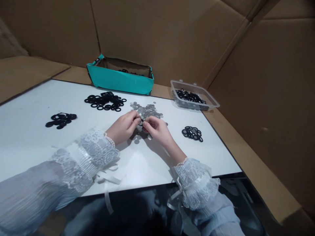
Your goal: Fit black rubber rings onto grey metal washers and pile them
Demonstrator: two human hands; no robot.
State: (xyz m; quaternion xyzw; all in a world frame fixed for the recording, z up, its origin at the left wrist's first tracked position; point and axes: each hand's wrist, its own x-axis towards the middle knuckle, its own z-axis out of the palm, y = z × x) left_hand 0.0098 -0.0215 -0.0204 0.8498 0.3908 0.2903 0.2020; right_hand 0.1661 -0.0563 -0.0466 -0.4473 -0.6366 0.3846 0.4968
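Observation:
My left hand [124, 126] and my right hand [157, 129] meet over a pile of small grey discs [147, 110]. Their fingertips pinch a small black ring [141, 123] between them, mostly covered by the fingers. Whether a grey disc sits in that ring, I cannot tell. Loose grey discs lie on the white tabletop [128, 170] beneath and around both hands. Beyond my left hand is a heap of black rings [100, 107].
At far left lies a smaller group of black round pieces [60, 120]. Right of my hands are several black rings with grey centres [193, 133]. Behind stand a teal box [120, 80] and a clear plastic container [211, 101], both holding black pieces. Cardboard walls [270, 98] surround the table.

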